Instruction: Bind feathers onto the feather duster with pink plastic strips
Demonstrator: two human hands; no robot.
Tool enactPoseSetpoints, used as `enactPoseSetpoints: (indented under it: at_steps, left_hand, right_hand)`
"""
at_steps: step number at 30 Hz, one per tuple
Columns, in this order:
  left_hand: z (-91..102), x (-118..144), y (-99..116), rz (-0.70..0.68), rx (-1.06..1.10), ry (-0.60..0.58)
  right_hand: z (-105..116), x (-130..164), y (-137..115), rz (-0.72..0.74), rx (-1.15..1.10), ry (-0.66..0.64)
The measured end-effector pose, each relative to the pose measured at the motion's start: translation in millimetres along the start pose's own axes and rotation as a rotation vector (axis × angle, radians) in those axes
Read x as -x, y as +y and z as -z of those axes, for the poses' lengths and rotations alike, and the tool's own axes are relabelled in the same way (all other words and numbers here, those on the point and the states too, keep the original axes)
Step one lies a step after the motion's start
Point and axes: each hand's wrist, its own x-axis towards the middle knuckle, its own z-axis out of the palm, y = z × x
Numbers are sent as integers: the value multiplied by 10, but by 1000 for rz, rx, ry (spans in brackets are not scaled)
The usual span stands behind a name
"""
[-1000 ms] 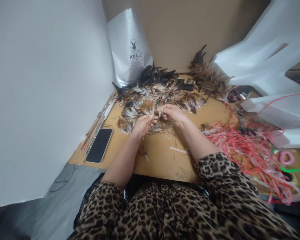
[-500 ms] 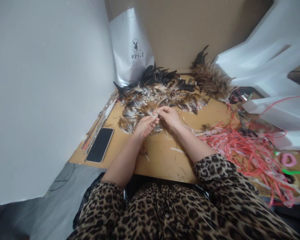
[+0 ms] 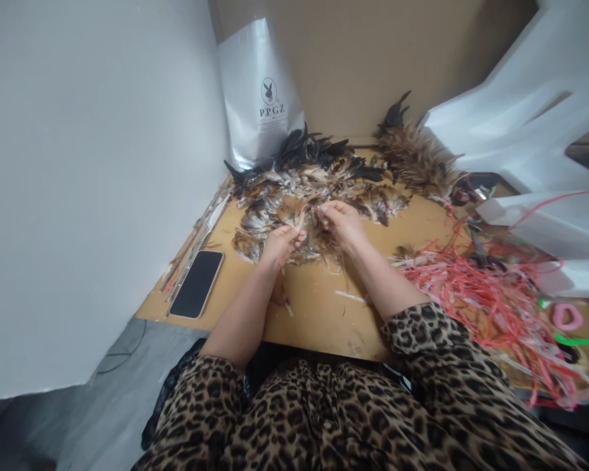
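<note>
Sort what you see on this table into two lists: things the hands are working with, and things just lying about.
In use:
left hand, pinching a feather tuft
right hand, fingers in the feather pile

Lying about:
phone
silver bag
red strips
pink ring
white bags

We see the left hand (image 3: 281, 243) and right hand (image 3: 341, 221) pinching brown feathers (image 3: 302, 216) at the near edge of a feather pile (image 3: 319, 176) on the wooden table (image 3: 324, 307). A phone (image 3: 197, 284) lies left; red strips (image 3: 481, 288) spread right.
</note>
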Motion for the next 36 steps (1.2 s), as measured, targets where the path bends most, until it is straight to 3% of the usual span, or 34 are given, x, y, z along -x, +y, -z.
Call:
enactPoseSetpoints:
  at_steps: [4,8,10,13,15,21,26,33,36]
  left_hand:
    - [47,-30,60,-28,70,50]
    - [88,-40,138,-53,105,86]
    - [104,-36,181,-66,115,100]
    - [130,-29,242,-91,141,110]
    - [150,-27,274,-112,150,118]
    - [202,-36,325,-158,167,123]
    - [221,-43,344,-190,172,135]
    - [250,-63,335,-217,168,122]
    - [250,-58,338,-222,166,122]
  right_hand:
    - [63,-49,-76,-4,-52,-25]
    - [170,-27,-193,-19,-40,-171]
    - [248,12,-293,-67,68,-358]
    - [328,74,-451,-188,355,-749]
    - [316,97,-497,-217,520,-875]
    - [7,158,-179,-11,705,-662]
    - [-271,354,95,111,949,-794]
    - [-662,586,144,101,1455,-628]
    - [-722,570,155,93,1526,-606]
